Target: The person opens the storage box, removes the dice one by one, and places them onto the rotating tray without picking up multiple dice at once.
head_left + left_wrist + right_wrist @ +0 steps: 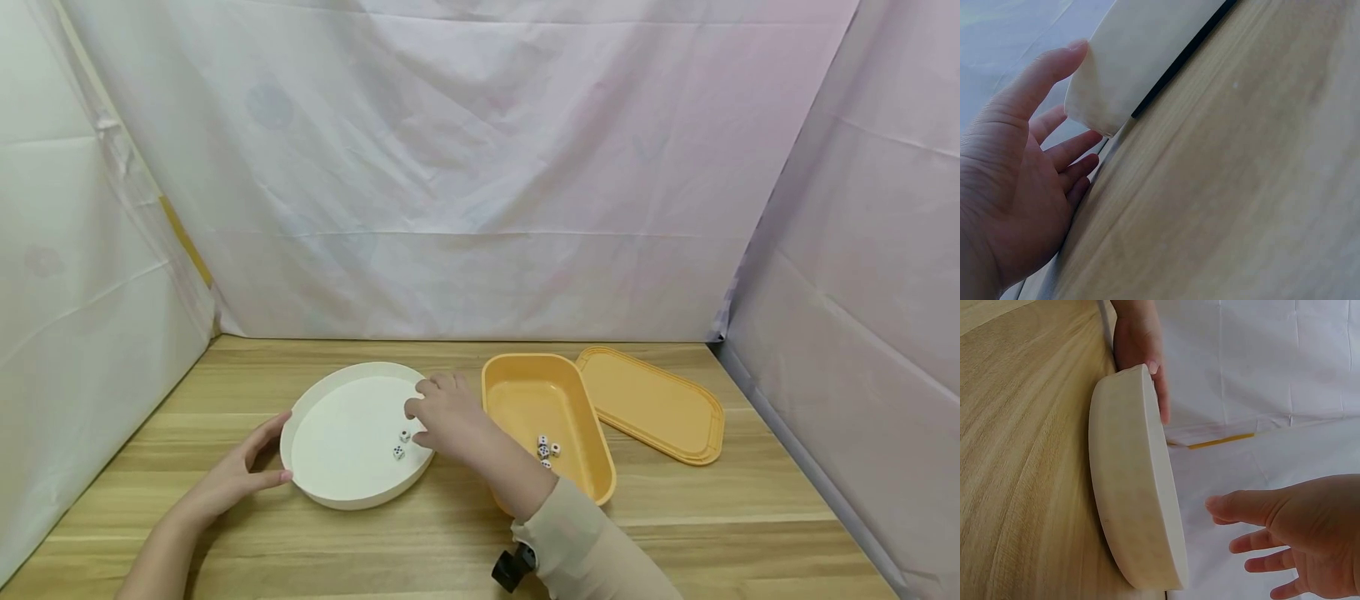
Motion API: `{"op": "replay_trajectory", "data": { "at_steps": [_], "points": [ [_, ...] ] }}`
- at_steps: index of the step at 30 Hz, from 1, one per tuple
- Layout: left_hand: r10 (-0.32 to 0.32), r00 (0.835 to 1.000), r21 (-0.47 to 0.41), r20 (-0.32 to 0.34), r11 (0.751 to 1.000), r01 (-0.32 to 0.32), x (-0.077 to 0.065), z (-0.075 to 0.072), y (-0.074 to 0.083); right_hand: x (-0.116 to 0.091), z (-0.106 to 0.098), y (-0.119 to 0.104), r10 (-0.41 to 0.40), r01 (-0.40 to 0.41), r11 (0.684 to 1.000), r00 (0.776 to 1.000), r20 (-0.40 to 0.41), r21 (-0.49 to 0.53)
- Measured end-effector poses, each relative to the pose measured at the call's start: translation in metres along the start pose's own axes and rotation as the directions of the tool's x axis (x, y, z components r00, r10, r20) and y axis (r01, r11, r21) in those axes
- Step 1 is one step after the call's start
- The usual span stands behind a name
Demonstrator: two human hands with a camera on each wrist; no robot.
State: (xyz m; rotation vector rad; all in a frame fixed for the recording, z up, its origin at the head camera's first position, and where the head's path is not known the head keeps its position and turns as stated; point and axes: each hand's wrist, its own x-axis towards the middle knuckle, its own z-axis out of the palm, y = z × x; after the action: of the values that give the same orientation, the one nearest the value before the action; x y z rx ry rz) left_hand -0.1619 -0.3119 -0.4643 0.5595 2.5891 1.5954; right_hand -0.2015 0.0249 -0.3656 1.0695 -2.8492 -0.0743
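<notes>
A round white tray [348, 442] with a raised rim lies on the table, two white dice [401, 444] inside near its right side. My left hand [236, 471] rests at the tray's left side, its thumb and fingers spread along the outer wall. In the left wrist view those fingers [1072, 150] look relaxed. Above the tray's right rim hovers my right hand [450, 417], close to the dice. The right wrist view shows its thumb and fingers [1263, 540] apart, with nothing between them. Several more dice [544, 448] sit in a yellow box [532, 392], partly behind my right forearm.
The box's yellow lid [652, 404] lies flat at the back right, against the box. Cloth walls [465, 167] enclose the wooden table [247, 375] at the back and both sides. A black wrist device [514, 567] hangs under my right sleeve.
</notes>
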Motion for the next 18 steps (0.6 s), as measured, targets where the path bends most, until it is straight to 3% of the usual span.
{"op": "replay_trajectory", "data": {
  "at_steps": [18],
  "points": [
    [0.004,1.0,-0.005,-0.005,1.0,-0.004,-0.001,0.0,-0.002,-0.014,-0.01,0.007,-0.009,0.01,1.0,0.998,-0.069,0.013]
  ]
}}
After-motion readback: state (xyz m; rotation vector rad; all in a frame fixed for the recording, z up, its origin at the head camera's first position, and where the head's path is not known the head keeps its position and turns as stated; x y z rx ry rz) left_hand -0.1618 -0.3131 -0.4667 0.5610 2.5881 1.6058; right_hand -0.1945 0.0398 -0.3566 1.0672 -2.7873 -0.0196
